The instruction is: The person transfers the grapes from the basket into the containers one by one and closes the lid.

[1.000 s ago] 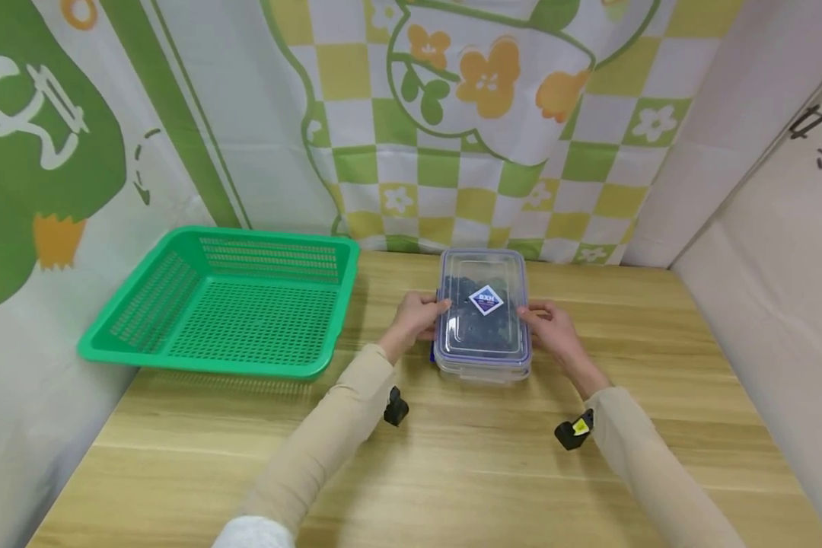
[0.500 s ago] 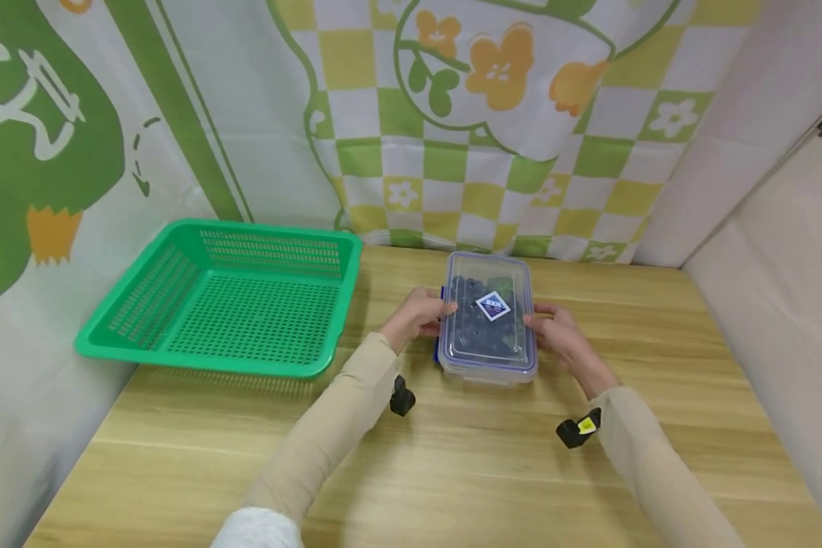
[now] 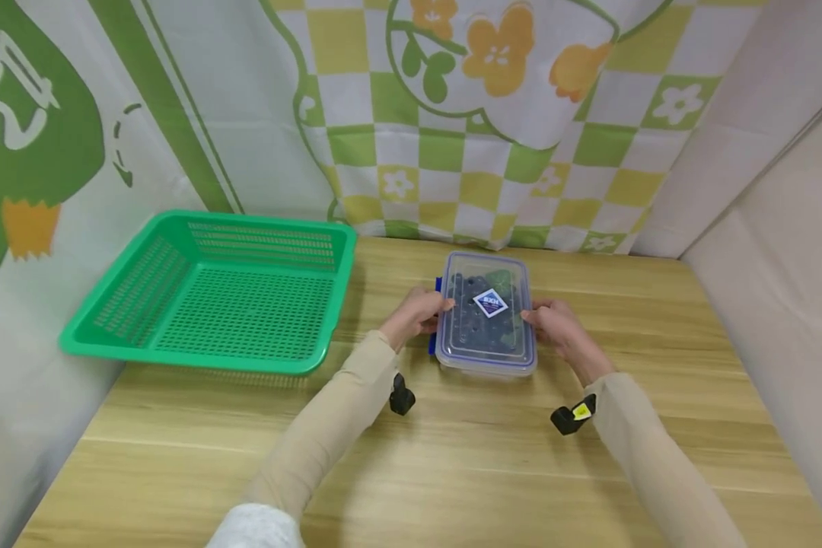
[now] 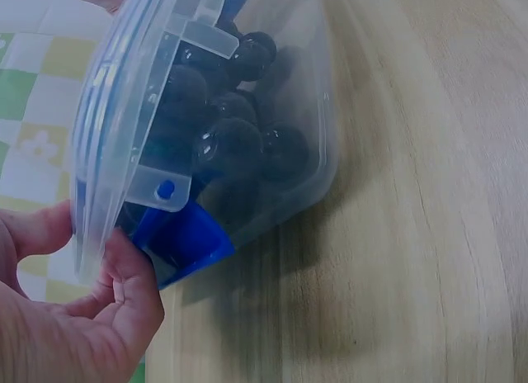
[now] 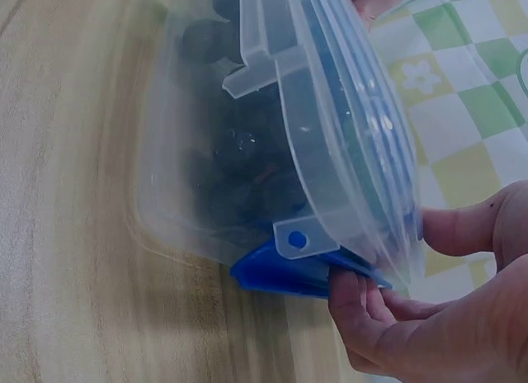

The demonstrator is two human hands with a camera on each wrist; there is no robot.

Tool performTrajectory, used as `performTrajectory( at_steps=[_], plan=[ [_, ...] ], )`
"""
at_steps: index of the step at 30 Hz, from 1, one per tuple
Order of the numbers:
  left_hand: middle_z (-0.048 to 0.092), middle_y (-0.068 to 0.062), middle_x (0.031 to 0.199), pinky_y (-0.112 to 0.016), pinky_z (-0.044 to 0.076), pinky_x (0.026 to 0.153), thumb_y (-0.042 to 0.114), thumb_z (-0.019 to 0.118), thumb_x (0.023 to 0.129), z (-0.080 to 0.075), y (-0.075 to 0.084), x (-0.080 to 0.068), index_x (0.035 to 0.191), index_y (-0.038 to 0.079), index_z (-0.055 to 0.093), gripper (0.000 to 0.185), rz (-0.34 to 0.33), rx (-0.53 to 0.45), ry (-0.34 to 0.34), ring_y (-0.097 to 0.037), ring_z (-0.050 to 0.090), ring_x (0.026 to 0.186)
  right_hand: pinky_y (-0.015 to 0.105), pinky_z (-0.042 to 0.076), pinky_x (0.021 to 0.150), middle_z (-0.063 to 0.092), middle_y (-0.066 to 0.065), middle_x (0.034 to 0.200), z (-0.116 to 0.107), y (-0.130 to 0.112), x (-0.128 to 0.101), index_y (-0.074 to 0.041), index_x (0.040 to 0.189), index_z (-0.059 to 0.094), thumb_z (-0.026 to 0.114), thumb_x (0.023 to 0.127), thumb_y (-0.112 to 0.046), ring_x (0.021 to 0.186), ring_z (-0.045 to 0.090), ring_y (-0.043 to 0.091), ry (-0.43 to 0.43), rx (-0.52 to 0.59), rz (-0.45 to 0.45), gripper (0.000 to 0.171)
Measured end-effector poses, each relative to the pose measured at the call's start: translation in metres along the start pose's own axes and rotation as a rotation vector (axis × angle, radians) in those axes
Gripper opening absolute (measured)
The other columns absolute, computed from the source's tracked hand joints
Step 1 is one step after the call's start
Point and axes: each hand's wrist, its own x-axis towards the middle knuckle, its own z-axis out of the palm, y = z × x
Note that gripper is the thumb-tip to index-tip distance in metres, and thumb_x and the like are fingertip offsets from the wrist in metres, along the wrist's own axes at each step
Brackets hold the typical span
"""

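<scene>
A clear plastic food container [image 3: 489, 335] with a blue-edged lid stands on the table in front of me. Through its wall in the left wrist view show several dark, shiny round pieces [image 4: 229, 145]; something green lies under the lid in the head view. My left hand [image 3: 418, 313] pinches the left rim, thumb on the lid and fingers below it beside a blue side latch [image 4: 186, 238] that sticks out. On the opposite side my right hand [image 3: 560, 329] pinches the rim the same way, its fingertips at another swung-out blue latch [image 5: 285, 271].
A green plastic basket [image 3: 208, 358] with slotted walls stands to the left on the wooden table [image 3: 466, 472]. Behind the table hangs a checked, flowered cloth [image 3: 397, 148]. White walls border both sides.
Both hands keep their hold on the container's sides. The left blue latch shows more plainly and the container's front clip shows less. The head view has shifted a little.
</scene>
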Motion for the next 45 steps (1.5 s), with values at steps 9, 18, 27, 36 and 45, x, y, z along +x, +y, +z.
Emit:
performTrajectory(
  at_steps=[9, 18, 27, 36, 45],
  plan=[
    [0.058, -0.002, 0.080, -0.023, 0.047, 0.058, 0.018, 0.057, 0.094, -0.004, 0.003, -0.005, 0.103, 0.002, 0.061, 0.019, 0.022, 0.032, 0.007, -0.014, 0.054, 0.069, 0.018, 0.051, 0.072, 0.061, -0.012, 0.071, -0.006, -0.003, -0.001, 0.020, 0.140, 0.021, 0.042, 0.098, -0.009, 0.069, 0.060, -0.001, -0.113, 0.061, 0.005, 0.055],
    [0.058, -0.001, 0.075, -0.022, 0.045, 0.056, 0.017, 0.059, 0.093, -0.005, -0.004, -0.002, 0.102, 0.002, 0.060, 0.018, 0.007, 0.020, 0.004, -0.011, 0.053, 0.063, 0.028, 0.055, 0.077, 0.062, -0.004, 0.078, -0.002, 0.003, 0.000, 0.019, 0.136, 0.026, 0.043, 0.099, -0.010, 0.072, 0.062, 0.004, -0.113, 0.056, 0.067, 0.050],
    [0.058, -0.002, 0.080, -0.021, 0.047, 0.057, 0.015, 0.058, 0.093, -0.003, -0.007, -0.003, 0.111, -0.001, 0.059, 0.024, 0.024, 0.002, 0.016, -0.012, 0.055, 0.066, 0.041, 0.049, 0.098, 0.052, 0.027, 0.126, 0.010, 0.002, 0.000, 0.017, 0.140, 0.025, 0.040, 0.100, -0.010, 0.100, 0.061, 0.023, 0.008, -0.071, 0.060, 0.051],
    [0.058, -0.002, 0.080, -0.021, 0.047, 0.057, 0.014, 0.058, 0.093, -0.002, -0.006, -0.007, 0.110, -0.002, 0.060, 0.024, 0.041, 0.004, 0.020, -0.011, 0.054, 0.065, 0.039, 0.050, 0.094, 0.051, 0.028, 0.126, 0.015, -0.001, -0.002, 0.016, 0.136, 0.036, 0.043, 0.097, -0.010, 0.093, 0.061, 0.021, 0.104, -0.150, 0.059, 0.047],
    [0.056, 0.002, 0.068, -0.022, 0.044, 0.058, 0.017, 0.064, 0.089, -0.004, -0.004, -0.005, 0.105, 0.000, 0.063, 0.024, 0.026, 0.018, 0.021, -0.010, 0.048, 0.058, 0.033, 0.053, 0.088, 0.052, 0.025, 0.123, 0.011, -0.003, -0.005, 0.017, 0.135, 0.036, 0.043, 0.097, -0.009, 0.089, 0.060, 0.016, 0.096, -0.154, 0.028, 0.046]
  ],
)
